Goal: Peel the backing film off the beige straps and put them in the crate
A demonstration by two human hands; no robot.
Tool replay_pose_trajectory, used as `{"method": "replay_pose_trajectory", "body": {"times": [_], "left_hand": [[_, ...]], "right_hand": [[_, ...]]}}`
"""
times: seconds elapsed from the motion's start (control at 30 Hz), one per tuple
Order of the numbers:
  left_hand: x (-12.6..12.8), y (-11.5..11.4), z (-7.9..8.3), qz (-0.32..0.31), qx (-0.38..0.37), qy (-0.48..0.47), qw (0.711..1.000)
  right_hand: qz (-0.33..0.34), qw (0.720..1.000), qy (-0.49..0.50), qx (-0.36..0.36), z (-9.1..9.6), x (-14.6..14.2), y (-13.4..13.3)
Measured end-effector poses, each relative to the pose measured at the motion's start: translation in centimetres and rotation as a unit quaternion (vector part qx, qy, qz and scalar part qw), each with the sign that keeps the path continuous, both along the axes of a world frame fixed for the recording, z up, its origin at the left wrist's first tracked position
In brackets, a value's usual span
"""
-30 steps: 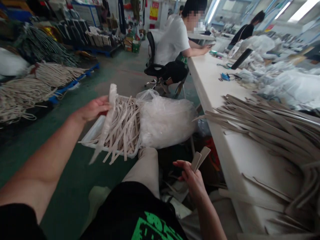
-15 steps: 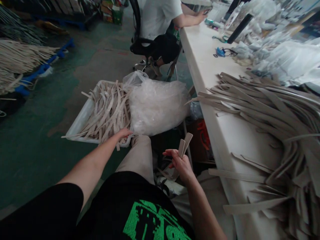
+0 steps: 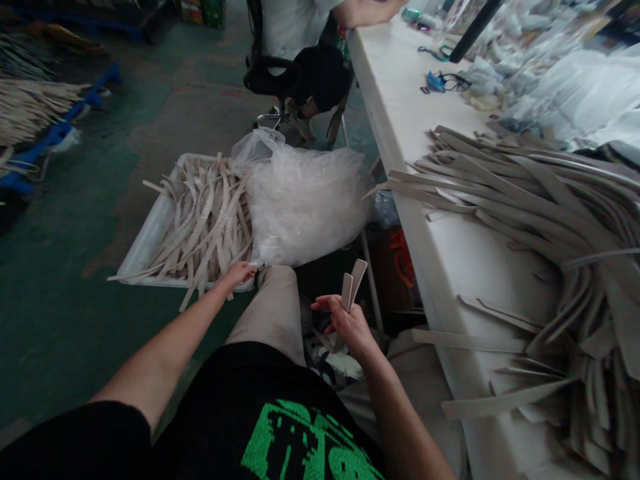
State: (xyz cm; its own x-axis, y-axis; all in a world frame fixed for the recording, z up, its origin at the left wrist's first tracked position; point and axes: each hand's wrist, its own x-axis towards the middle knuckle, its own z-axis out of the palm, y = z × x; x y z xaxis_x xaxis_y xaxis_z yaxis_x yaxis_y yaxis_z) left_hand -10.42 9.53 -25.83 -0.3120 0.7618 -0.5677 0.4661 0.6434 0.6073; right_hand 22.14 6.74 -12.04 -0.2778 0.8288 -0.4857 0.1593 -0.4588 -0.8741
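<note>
My left hand (image 3: 242, 272) reaches forward, its fingers closed at the near corner of a clear plastic bag (image 3: 310, 200), next to the bin's near rim. What exactly lies between those fingertips is too small to make out. Stuffed full of whitish film, the bag leans against a white plastic bin (image 3: 145, 247) of beige strips (image 3: 205, 213). In front of my body, my right hand (image 3: 350, 327) grips a pair of flat beige strips (image 3: 353, 283). Their rounded ends stick up above the hand, and its index finger points left.
A white table (image 3: 450, 267) runs along my right, with a heap of beige strips (image 3: 550, 193) hanging partly over its edge. Farther back are blue-handled scissors (image 3: 443, 53) and plastic bags (image 3: 575, 93). A co-worker (image 3: 295, 33) sits ahead on a black chair (image 3: 270, 73). Pallets of strips (image 3: 35, 110) stand left.
The view has shifted slightly, so most things sit a little further left and higher. Both hands keep their places, the right still holding the strips.
</note>
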Motion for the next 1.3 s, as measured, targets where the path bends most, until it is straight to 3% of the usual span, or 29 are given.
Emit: {"method": "replay_pose_trajectory", "body": {"times": [0.13,0.3,0.4,0.5,0.67,0.83,1.0,1.17,1.3], "left_hand": [[-0.8,-3.7,3.1,0.006,0.057,-0.021,0.998],[0.1,-9.4,8.5,-0.048,0.243,-0.054,0.967],[1.5,-12.0,12.0,-0.069,0.270,-0.115,0.954],[2.5,-13.0,15.2,-0.088,0.265,-0.178,0.943],[3.5,-10.6,18.8,-0.172,0.233,-0.178,0.940],[4.8,-6.4,20.3,-0.236,0.212,-0.123,0.940],[5.3,-3.0,20.4,-0.242,0.217,-0.101,0.940],[5.3,0.1,19.0,-0.258,0.237,-0.050,0.935],[5.4,1.5,18.4,-0.227,0.227,0.057,0.945]], "right_hand": [[0.014,0.999,0.031,-0.013,0.2,-0.3,-0.1],[0.046,0.998,0.046,-0.018,-0.4,-1.8,-0.7],[0.080,0.995,0.063,0.016,-0.4,-2.7,-1.1],[0.124,0.984,0.123,0.037,0.2,-4.0,-1.5],[0.209,0.959,0.186,0.032,1.7,-6.1,-2.0],[0.179,0.968,0.175,0.017,2.4,-6.2,-2.0],[0.146,0.975,0.167,0.003,3.3,-4.9,-2.0],[0.143,0.975,0.169,-0.018,3.8,-3.8,-2.5],[0.115,0.974,0.193,-0.036,3.8,-3.3,-2.5]]}}
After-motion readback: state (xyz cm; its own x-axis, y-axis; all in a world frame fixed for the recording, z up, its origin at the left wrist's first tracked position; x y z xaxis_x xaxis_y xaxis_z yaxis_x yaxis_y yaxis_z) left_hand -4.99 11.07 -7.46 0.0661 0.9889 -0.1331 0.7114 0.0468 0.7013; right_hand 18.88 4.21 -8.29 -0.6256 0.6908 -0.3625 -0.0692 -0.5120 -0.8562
